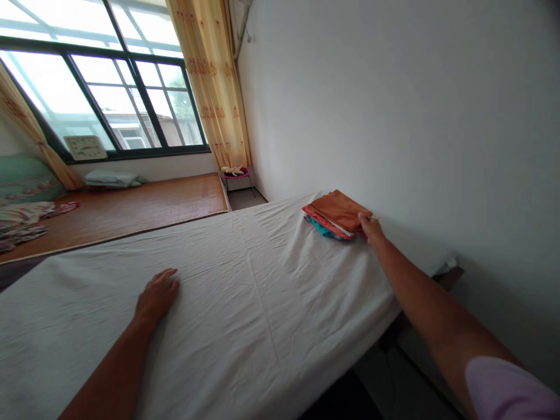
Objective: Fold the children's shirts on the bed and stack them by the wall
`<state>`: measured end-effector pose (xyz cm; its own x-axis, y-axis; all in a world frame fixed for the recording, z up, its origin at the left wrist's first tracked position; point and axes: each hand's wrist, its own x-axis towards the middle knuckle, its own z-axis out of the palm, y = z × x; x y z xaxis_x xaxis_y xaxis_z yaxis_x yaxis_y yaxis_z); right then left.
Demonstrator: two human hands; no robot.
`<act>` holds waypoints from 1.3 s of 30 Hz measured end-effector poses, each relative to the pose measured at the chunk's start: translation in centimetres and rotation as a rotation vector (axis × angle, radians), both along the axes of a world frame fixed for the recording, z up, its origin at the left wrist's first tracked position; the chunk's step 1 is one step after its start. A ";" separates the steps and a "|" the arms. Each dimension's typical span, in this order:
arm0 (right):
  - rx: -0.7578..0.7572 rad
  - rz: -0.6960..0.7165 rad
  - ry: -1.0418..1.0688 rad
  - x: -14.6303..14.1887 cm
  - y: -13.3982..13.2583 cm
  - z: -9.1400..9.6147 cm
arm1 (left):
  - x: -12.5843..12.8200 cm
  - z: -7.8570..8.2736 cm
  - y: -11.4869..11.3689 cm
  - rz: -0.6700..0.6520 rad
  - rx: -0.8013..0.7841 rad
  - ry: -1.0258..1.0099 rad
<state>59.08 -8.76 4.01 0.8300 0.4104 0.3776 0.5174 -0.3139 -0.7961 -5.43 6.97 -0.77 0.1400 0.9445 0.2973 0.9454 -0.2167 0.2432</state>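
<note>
A small stack of folded clothes [335, 213] lies at the far right of a white sheet [227, 291], close to the wall. Its top piece is orange-brown, with red, white and teal layers showing beneath. My right hand [370, 227] is closed on the right corner of the orange-brown folded garment, thumb on top; the fingers underneath are mostly hidden. On the left part of the sheet rests my left hand [158, 296], palm down, holding nothing, its fingers apart and slightly bent.
The sheet covers a table-like surface whose near edge drops off at lower right. A white wall [394, 105] bounds the right side. Beyond stands a low brown bed [175, 198] with folded bedding [111, 178]. A pink stool [236, 173] sits in the corner by the curtain [214, 87].
</note>
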 end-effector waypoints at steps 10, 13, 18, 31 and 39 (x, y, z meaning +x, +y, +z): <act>-0.064 0.120 -0.716 -3.4 4.0 6.8 | 0.4 0.2 -0.6 -0.009 0.000 0.095; -0.267 0.198 -0.708 -4.2 5.5 5.6 | 0.4 0.2 -0.7 -0.010 0.000 0.109; -0.621 0.379 -0.610 -2.1 7.3 1.9 | 0.2 0.2 -0.8 -0.039 0.010 0.102; -0.244 0.293 -0.593 0.6 7.5 -0.8 | 0.8 0.7 -1.6 -0.045 0.027 0.138; 0.033 -0.313 -0.122 7.1 5.0 -2.5 | 0.7 0.5 -1.6 -0.025 0.009 0.169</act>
